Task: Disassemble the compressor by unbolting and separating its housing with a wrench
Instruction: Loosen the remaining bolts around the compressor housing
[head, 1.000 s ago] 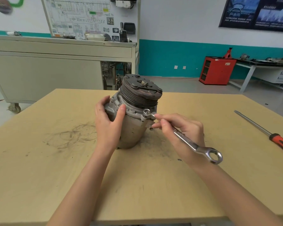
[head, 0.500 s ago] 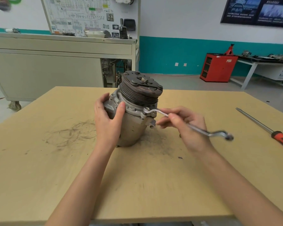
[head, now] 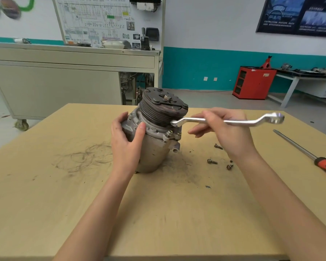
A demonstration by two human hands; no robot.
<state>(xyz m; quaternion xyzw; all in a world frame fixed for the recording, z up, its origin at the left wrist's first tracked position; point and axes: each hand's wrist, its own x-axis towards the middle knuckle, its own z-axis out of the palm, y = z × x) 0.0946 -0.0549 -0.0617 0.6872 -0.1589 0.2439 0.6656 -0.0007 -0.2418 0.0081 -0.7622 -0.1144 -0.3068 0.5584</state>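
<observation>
While L hand (head: 126, 142) grips the compressor (head: 156, 149), R hand (head: 230, 132) pinches the wrench (head: 241, 122); ring should seat square on raised bolt (head: 168, 133) before turning, w/ 3 loose bolts (head: 212, 161) nearby.

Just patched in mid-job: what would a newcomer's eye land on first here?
The grey compressor stands mid-table, pulley on top, gripped by the left hand. The right hand holds a silver wrench level, its ring end by the pulley. Three loose bolts lie on the table to the compressor's right.
</observation>
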